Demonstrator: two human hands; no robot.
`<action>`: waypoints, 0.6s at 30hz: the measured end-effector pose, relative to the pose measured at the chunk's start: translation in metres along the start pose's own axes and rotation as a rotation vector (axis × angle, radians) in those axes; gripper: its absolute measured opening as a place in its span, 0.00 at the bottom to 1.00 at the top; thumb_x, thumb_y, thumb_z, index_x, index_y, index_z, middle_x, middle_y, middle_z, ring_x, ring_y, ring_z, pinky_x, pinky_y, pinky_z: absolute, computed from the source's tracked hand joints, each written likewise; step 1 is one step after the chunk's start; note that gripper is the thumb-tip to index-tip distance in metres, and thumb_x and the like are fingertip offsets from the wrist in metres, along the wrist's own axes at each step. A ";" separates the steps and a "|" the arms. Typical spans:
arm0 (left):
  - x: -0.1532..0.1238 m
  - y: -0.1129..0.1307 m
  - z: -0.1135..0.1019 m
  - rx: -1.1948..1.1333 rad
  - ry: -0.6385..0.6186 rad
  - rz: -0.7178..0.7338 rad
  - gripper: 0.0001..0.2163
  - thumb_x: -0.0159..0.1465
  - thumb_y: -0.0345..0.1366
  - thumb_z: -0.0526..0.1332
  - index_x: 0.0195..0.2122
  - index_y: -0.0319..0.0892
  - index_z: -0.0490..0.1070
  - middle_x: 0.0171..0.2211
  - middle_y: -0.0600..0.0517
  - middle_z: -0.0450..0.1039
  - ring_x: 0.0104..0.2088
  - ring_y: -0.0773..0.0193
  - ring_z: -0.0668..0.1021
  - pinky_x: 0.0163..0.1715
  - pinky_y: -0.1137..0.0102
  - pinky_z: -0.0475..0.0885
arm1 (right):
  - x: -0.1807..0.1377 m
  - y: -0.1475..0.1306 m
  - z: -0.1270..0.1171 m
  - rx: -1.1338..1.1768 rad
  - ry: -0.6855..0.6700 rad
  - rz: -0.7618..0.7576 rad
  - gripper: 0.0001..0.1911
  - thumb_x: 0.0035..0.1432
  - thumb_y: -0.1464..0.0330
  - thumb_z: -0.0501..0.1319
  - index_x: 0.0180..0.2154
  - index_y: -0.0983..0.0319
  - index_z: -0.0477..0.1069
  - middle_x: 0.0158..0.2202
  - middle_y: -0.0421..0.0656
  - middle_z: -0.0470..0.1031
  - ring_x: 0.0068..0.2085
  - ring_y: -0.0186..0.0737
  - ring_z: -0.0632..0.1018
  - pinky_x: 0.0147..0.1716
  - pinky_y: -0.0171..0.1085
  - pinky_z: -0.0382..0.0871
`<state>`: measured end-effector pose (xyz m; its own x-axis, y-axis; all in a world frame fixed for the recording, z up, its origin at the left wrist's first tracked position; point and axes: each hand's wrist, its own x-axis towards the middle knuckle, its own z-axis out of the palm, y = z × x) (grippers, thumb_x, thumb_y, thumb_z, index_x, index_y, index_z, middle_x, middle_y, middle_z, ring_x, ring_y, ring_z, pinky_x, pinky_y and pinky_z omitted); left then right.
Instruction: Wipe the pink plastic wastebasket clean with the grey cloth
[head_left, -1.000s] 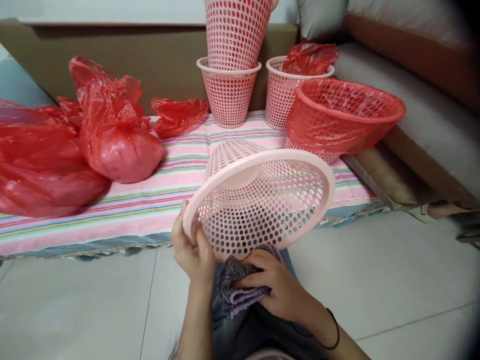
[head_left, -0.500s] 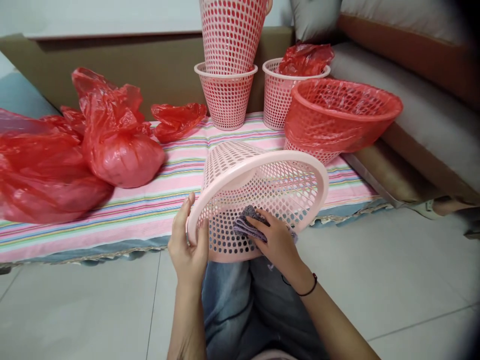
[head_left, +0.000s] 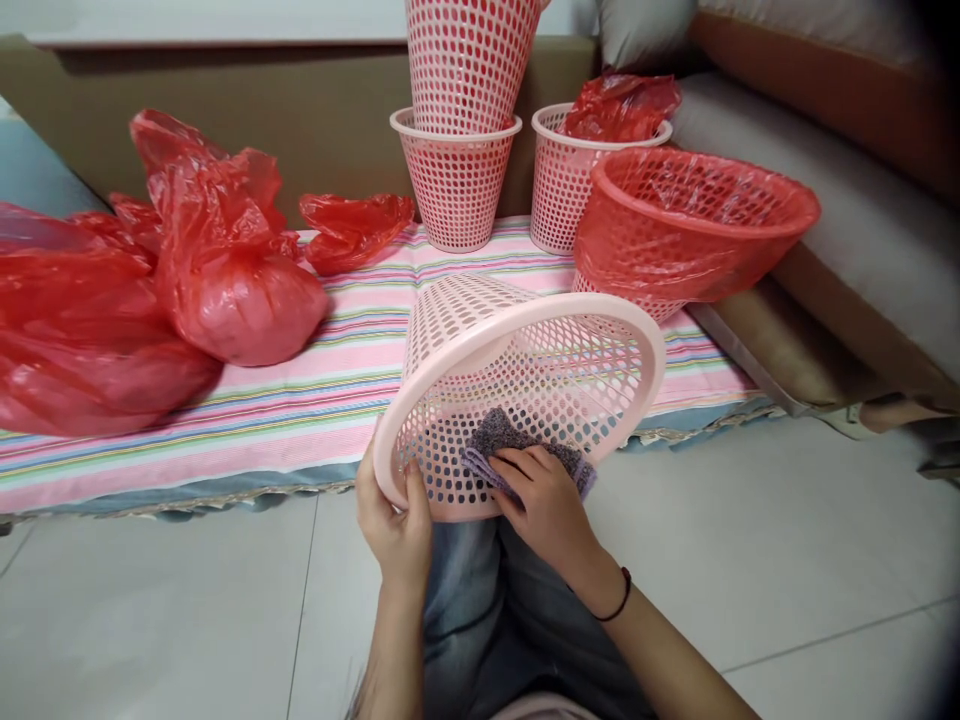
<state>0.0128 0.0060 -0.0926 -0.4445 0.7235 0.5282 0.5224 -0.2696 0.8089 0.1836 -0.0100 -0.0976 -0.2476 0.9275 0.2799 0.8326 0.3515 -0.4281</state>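
Observation:
A pink perforated plastic basket (head_left: 450, 350) lies tilted on its side in front of me, its wide mouth facing me. My left hand (head_left: 396, 505) grips the rim at the lower left, thumb inside and fingers behind the wall. Inside the mouth, my right hand (head_left: 544, 505) presses a folded grey-purple cloth (head_left: 499, 432) against the lower inner wall. The fingers of that hand are bent over the cloth. Part of the basket's lower edge rests above my knees.
Stacked pink baskets (head_left: 459, 190) stand at the back of the striped cloth (head_left: 360, 345). To their right are a basket (head_left: 559, 195) with red plastic in it and a basket covered in a red bag (head_left: 652, 250). Filled red bags (head_left: 240, 300) lie left. Grey cushions (head_left: 825, 190) are at right.
My left hand has closed further round the rim, its fingers now behind the basket. My right hand has shifted slightly with the cloth, which looks more spread out. The view has moved a little.

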 end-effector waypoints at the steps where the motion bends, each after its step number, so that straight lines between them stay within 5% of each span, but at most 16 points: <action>1: 0.001 0.002 0.000 0.004 0.027 0.045 0.24 0.61 0.34 0.63 0.59 0.44 0.62 0.57 0.44 0.67 0.57 0.57 0.72 0.57 0.61 0.68 | 0.000 0.000 -0.001 0.052 -0.011 0.019 0.16 0.61 0.69 0.61 0.50 0.63 0.74 0.49 0.47 0.78 0.48 0.50 0.73 0.49 0.50 0.70; 4: -0.001 0.010 -0.004 0.079 0.181 0.256 0.32 0.56 0.31 0.67 0.61 0.44 0.56 0.63 0.40 0.59 0.62 0.50 0.66 0.55 0.56 0.69 | 0.001 0.006 -0.008 0.198 0.013 0.073 0.16 0.65 0.66 0.57 0.53 0.63 0.72 0.51 0.48 0.76 0.51 0.47 0.74 0.53 0.47 0.70; 8: -0.016 0.023 -0.013 0.134 0.288 0.467 0.33 0.48 0.22 0.70 0.54 0.47 0.62 0.53 0.47 0.68 0.52 0.56 0.74 0.45 0.62 0.75 | 0.000 0.024 -0.021 0.134 0.146 0.120 0.17 0.65 0.71 0.53 0.53 0.63 0.71 0.55 0.50 0.73 0.54 0.47 0.72 0.56 0.48 0.67; 11: -0.028 0.037 -0.015 0.027 0.019 0.486 0.25 0.52 0.18 0.65 0.49 0.46 0.65 0.45 0.51 0.71 0.43 0.62 0.77 0.42 0.65 0.76 | -0.001 0.032 -0.026 -0.056 0.137 0.178 0.18 0.61 0.71 0.58 0.53 0.65 0.70 0.52 0.52 0.74 0.55 0.57 0.68 0.55 0.57 0.64; 14: -0.029 0.049 -0.006 -0.054 -0.266 0.439 0.19 0.58 0.18 0.59 0.48 0.42 0.66 0.44 0.48 0.73 0.45 0.63 0.77 0.45 0.65 0.75 | 0.000 0.033 -0.026 -0.140 0.044 0.259 0.20 0.59 0.71 0.60 0.53 0.65 0.70 0.43 0.52 0.78 0.51 0.61 0.68 0.50 0.60 0.63; 18: -0.019 0.053 0.007 -0.069 -0.380 0.309 0.15 0.62 0.21 0.58 0.49 0.42 0.66 0.46 0.46 0.73 0.50 0.63 0.75 0.51 0.65 0.72 | 0.006 0.029 -0.026 -0.047 -0.032 0.332 0.18 0.53 0.75 0.60 0.47 0.65 0.71 0.39 0.50 0.76 0.46 0.56 0.71 0.46 0.54 0.67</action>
<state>0.0539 -0.0169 -0.0619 0.0267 0.7802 0.6250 0.5332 -0.5399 0.6513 0.2189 0.0027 -0.0861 0.0258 0.9942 0.1044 0.8920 0.0243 -0.4514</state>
